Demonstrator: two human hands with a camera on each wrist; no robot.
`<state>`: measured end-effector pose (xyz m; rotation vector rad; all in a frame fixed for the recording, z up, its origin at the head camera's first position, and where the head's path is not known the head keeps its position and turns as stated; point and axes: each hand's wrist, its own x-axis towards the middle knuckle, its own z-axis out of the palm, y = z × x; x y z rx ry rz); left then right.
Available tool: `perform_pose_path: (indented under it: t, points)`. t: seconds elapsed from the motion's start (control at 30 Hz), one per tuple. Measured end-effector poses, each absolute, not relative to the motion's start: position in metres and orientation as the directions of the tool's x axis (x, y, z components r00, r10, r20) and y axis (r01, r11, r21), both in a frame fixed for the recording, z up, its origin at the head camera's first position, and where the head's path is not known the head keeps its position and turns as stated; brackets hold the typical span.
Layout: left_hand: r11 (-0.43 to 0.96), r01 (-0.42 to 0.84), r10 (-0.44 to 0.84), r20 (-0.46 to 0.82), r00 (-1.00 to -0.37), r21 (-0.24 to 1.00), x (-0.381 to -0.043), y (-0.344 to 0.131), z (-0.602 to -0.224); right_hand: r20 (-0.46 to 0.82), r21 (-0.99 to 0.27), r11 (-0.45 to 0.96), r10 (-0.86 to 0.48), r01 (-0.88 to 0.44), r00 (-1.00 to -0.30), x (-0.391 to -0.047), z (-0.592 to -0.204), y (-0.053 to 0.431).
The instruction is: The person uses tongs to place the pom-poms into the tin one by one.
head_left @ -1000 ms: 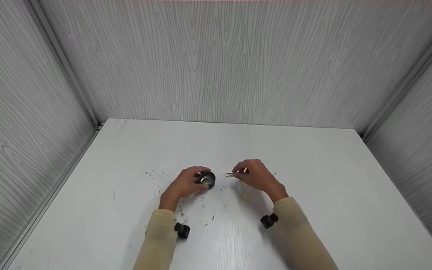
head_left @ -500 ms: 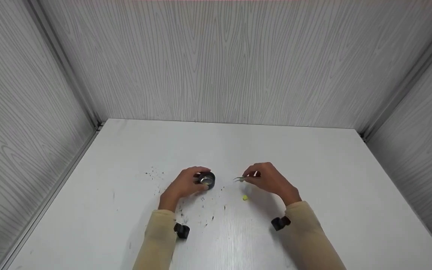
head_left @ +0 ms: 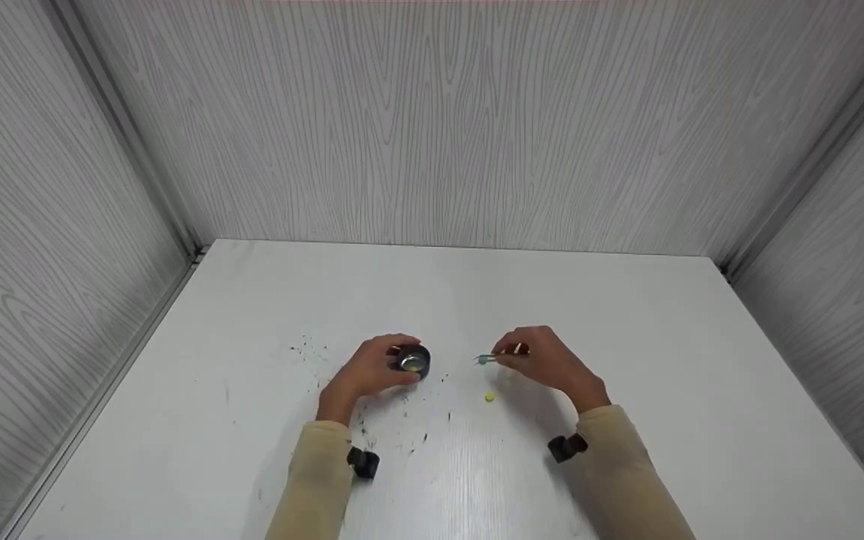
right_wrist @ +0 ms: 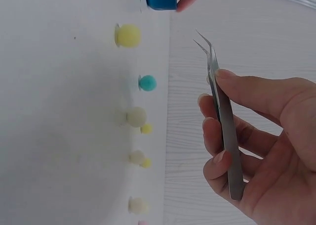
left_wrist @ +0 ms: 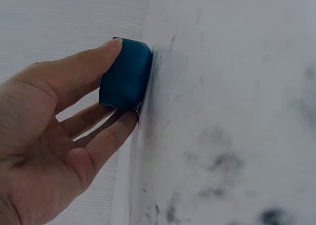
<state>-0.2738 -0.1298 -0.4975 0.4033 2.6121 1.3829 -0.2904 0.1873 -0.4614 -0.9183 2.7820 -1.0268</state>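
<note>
Thumb and fingers of my right hand [head_left: 552, 365] are curled round a pair of metal tweezers [right_wrist: 229, 136], pinching both arms together near the middle. They are slim and dull grey, rounded at the tail, and their fine points bend to one side and stand slightly apart above the white tabletop [head_left: 612, 307]. My left hand [head_left: 363, 369] holds a small cup [left_wrist: 126, 71], thumb on one side and fingers on the other. It looks deep blue from the wrists but nearly black from the head, with a shiny silvery inside and a yellowish patch [head_left: 415, 368] within. Its mouth faces up; whether its base touches the tabletop I can't tell. A teal ball [right_wrist: 148, 83] sits on the tabletop, just by the tweezers' points as seen from the head, with a yellow ball [head_left: 490, 397] nearer to me. Past them I see several pale balls [right_wrist: 137, 117] from the right wrist.

Since a second ago, my right hand has moved rightward, away from the cup, and the teal ball has come into sight. My left hand and the cup have stayed put, and so has the yellow ball, which looks brighter now
</note>
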Motion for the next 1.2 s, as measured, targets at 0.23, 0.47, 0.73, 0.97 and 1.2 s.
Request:
perform_pose_path:
  t: [0.23,0.47,0.73,0.97,1.2]
  points:
    - [0.569,0.150,0.279,-0.018,-0.960,0.809,-0.274,-0.125,-0.497,0.159,-0.608,0.606,-0.540,-0.513,-0.827,-0.290,-0.462,0.189]
    - [0.565,0.155,0.272,-0.006,-0.962,0.810,-0.275,-0.124,-0.498,0.154,-0.606,0.616,-0.531,-0.504,-0.833,-0.290,-0.463,0.190]
    - [0.556,0.163,0.280,0.002,-0.960,0.815,-0.274,-0.125,-0.498,0.133,-0.603,0.630,-0.526,-0.490,-0.840,-0.290,-0.461,0.192]
    - [0.545,0.165,0.287,0.002,-0.958,0.822,-0.274,-0.126,-0.499,0.093,-0.618,0.634,-0.527,-0.464,-0.845,-0.288,-0.460,0.197]
    - [0.546,0.168,0.288,0.004,-0.958,0.821,-0.275,-0.126,-0.499,0.045,-0.622,0.650,-0.527,-0.437,-0.849,-0.289,-0.460,0.201]
